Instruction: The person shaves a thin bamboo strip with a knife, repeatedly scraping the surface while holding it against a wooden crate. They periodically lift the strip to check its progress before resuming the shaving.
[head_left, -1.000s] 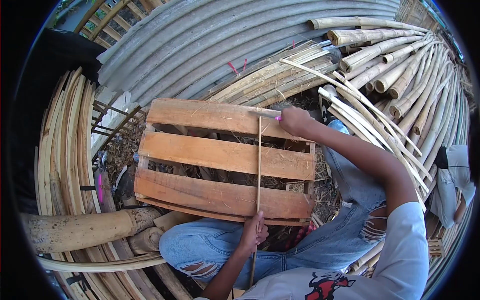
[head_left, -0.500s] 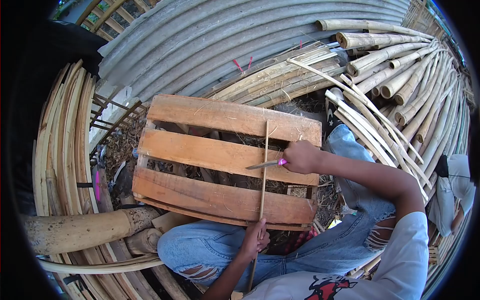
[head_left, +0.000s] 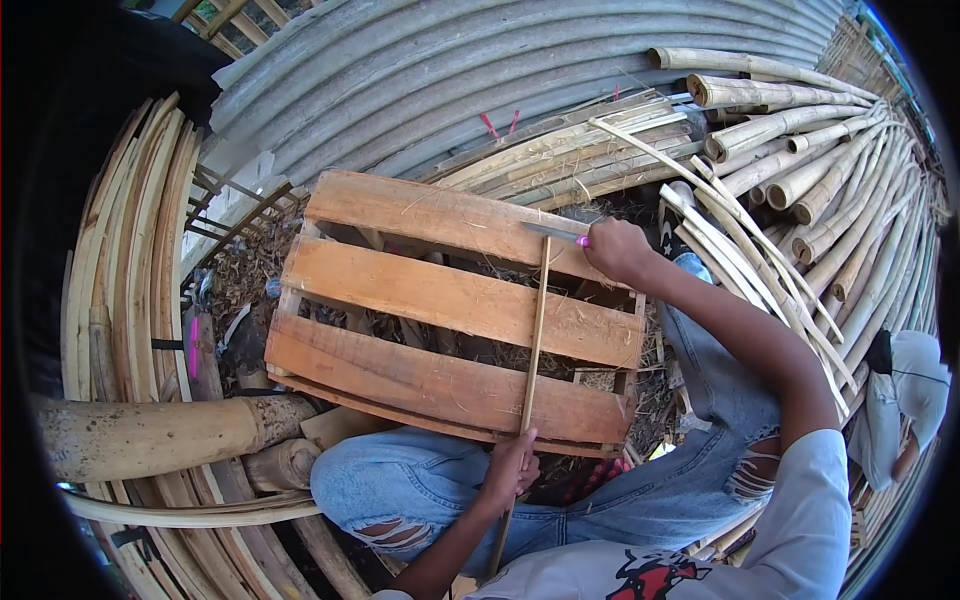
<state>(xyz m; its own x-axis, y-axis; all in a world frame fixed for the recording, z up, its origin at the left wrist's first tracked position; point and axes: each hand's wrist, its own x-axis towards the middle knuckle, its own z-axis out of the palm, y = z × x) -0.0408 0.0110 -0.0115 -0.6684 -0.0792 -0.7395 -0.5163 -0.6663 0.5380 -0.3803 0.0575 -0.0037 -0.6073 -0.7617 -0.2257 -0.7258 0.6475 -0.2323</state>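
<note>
My left hand [head_left: 512, 468] is closed around the lower part of a thin bamboo strip [head_left: 536, 350], near the front edge of a slatted wooden crate [head_left: 420, 282]. The strip lies across the crate's slats, its far end on the top slat. My right hand [head_left: 612, 250] grips a knife by its pink handle, over the crate's far right corner. The knife blade [head_left: 556, 232] points left, close to the far end of the strip. Whether blade and strip touch is hard to tell.
Split bamboo [head_left: 130, 270] is stacked at the left, beside a thick bamboo pole [head_left: 160, 438]. Bamboo poles [head_left: 790, 135] are piled at the right, with long strips [head_left: 740, 240] beside my leg. Corrugated sheeting [head_left: 420, 85] stands behind. Another person [head_left: 905, 385] is at the far right.
My right hand and the knife have moved away from my body along the strip, from its middle to its far end. My left hand keeps its hold.
</note>
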